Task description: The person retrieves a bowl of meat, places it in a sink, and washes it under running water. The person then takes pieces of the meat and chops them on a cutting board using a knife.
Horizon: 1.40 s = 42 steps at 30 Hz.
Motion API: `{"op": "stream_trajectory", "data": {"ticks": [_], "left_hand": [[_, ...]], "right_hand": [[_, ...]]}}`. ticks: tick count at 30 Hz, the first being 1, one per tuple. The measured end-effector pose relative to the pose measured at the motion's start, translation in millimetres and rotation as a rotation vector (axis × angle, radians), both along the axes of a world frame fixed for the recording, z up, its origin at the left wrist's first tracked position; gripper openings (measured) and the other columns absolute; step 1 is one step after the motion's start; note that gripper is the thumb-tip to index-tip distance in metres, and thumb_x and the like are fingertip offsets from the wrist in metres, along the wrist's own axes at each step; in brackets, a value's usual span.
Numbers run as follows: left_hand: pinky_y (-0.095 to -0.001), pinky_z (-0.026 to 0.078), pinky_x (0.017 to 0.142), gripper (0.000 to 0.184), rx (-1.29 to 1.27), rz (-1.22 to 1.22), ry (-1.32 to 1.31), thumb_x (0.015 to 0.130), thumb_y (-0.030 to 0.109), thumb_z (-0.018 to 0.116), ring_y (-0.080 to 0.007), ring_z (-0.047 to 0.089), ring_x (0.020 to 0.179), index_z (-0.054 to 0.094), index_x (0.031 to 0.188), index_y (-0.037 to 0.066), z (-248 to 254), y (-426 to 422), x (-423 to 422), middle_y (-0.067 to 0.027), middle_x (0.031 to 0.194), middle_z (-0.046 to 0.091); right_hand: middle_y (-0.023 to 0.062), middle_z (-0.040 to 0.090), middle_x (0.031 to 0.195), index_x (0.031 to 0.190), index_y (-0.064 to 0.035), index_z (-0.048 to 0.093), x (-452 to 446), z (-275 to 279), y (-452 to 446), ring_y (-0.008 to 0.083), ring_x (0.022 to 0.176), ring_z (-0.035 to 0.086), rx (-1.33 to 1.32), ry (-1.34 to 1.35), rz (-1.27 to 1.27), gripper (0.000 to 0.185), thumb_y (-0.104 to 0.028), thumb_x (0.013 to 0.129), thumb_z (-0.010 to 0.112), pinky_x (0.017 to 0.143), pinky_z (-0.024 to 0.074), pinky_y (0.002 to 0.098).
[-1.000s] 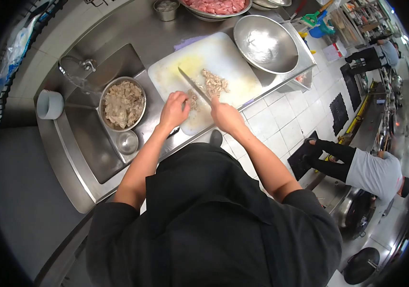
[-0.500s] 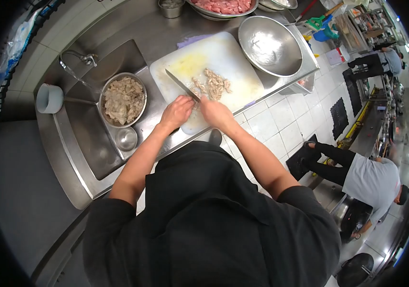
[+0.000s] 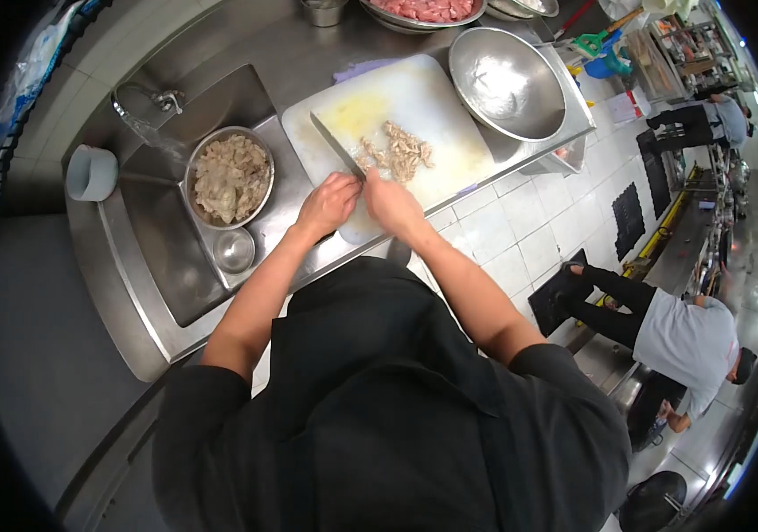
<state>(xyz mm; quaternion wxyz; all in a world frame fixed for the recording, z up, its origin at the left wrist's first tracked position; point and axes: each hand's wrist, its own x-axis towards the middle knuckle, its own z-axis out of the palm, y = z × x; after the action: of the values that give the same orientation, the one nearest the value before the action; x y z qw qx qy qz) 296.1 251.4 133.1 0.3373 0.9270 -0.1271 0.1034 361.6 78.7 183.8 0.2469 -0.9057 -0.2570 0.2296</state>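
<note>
My right hand (image 3: 393, 203) is wrapped round the handle of a kitchen knife (image 3: 336, 140), whose blade points up and left over the white cutting board (image 3: 454, 168). Close against the knife's left side, my left hand (image 3: 331, 205) is closed with its fingers curled down on the board. What lies under those fingers is hidden. Chopped pale brown meat (image 3: 405, 152) is heaped on the board, to the right of the blade. Left of the board, a metal bowl (image 3: 266, 194) full of pale meat pieces (image 3: 230, 179) stands at the sink.
A large steel bowl (image 3: 521, 93) sits at the board's right end. Pink raw meat (image 3: 423, 9) fills a bowl at the back. Water runs from the faucet (image 3: 166, 101) into the sink (image 3: 166, 257). Two people (image 3: 689, 332) in grey shirts are off to the right.
The view has shifted slightly. Both hands stay close together at the knife, with little movement. The lower co-worker's arm at the right has moved.
</note>
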Motion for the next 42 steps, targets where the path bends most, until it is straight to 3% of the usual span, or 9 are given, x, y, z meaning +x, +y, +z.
{"op": "stream_trajectory", "data": {"ticks": [8,14,20,22,26,28,33,38,42], "left_hand": [[-0.0397,0.056,0.090,0.021,-0.002,-0.024,-0.016,0.083,0.004,0.070,-0.0296,0.063,0.108,0.073,0.104,0.001,5,8,-4,-0.0111,0.113,0.068],[-0.0397,0.056,0.089,0.019,0.020,-0.043,-0.044,0.083,0.004,0.070,-0.0304,0.063,0.106,0.073,0.102,0.001,6,9,-3,-0.0120,0.111,0.069],[-0.0390,0.056,0.087,0.018,0.027,0.008,0.007,0.088,0.003,0.068,-0.0309,0.066,0.102,0.071,0.105,0.001,10,2,1,-0.0154,0.111,0.068],[-0.0361,0.058,0.081,0.016,-0.394,0.181,0.167,0.092,0.002,0.066,-0.0289,0.070,0.096,0.070,0.107,-0.001,24,-10,3,-0.0161,0.111,0.068],[-0.0337,0.059,0.077,0.017,-0.417,0.413,0.004,0.095,0.004,0.064,-0.0250,0.073,0.089,0.069,0.110,-0.002,32,-13,13,-0.0155,0.107,0.069],[-0.0325,0.059,0.077,0.018,-0.596,0.624,-0.054,0.096,0.006,0.064,-0.0218,0.073,0.086,0.069,0.111,-0.002,28,0,14,-0.0137,0.104,0.070],[-0.0265,0.054,0.076,0.015,-0.613,0.799,-0.093,0.098,0.007,0.064,-0.0123,0.066,0.080,0.070,0.110,0.000,26,33,-5,-0.0064,0.094,0.071],[-0.0259,0.053,0.076,0.014,-0.603,0.929,-0.107,0.098,0.008,0.065,-0.0115,0.066,0.081,0.070,0.108,0.000,-8,62,-45,-0.0068,0.090,0.072],[-0.0275,0.053,0.074,0.017,-0.421,1.110,0.101,0.096,0.010,0.068,-0.0123,0.067,0.083,0.071,0.111,0.002,-34,86,-79,-0.0056,0.093,0.073]], "right_hand": [[0.0328,0.068,0.083,0.108,0.0044,0.050,-31,47,-42,0.0510,0.082,0.068,-0.105,0.063,0.042,0.018,-0.009,0.096,0.047,0.074,0.0522,0.0606],[0.0330,0.068,0.084,0.112,0.0038,0.052,-11,-20,-11,0.0515,0.081,0.067,0.076,0.017,-0.008,0.023,-0.014,0.098,0.051,0.075,0.0521,0.0604],[0.0338,0.067,0.088,0.112,0.0044,0.055,46,-23,-33,0.0520,0.087,0.066,0.251,-0.047,0.066,0.028,-0.021,0.101,0.054,0.079,0.0512,0.0585],[0.0343,0.067,0.091,0.109,0.0043,0.056,48,-5,-46,0.0522,0.091,0.065,0.186,-0.010,-0.019,0.026,-0.020,0.100,0.054,0.081,0.0501,0.0580],[0.0352,0.066,0.092,0.109,0.0029,0.055,23,7,-68,0.0546,0.093,0.063,0.203,0.118,0.007,0.026,-0.022,0.101,0.054,0.081,0.0487,0.0586],[0.0345,0.065,0.092,0.106,0.0018,0.055,4,-2,-74,0.0551,0.094,0.061,0.290,0.139,0.075,0.026,-0.024,0.101,0.054,0.082,0.0479,0.0586],[0.0336,0.066,0.091,0.103,0.0014,0.055,19,-21,-87,0.0544,0.093,0.062,0.255,0.228,0.142,0.026,-0.024,0.100,0.056,0.081,0.0484,0.0578],[0.0351,0.065,0.088,0.106,0.0031,0.056,79,-22,-109,0.0551,0.090,0.062,0.179,0.119,-0.033,0.025,-0.021,0.099,0.056,0.081,0.0488,0.0588],[0.0354,0.065,0.084,0.104,0.0035,0.054,95,-24,-112,0.0551,0.086,0.063,0.182,-0.034,-0.068,0.024,-0.020,0.099,0.055,0.077,0.0490,0.0590]]}}
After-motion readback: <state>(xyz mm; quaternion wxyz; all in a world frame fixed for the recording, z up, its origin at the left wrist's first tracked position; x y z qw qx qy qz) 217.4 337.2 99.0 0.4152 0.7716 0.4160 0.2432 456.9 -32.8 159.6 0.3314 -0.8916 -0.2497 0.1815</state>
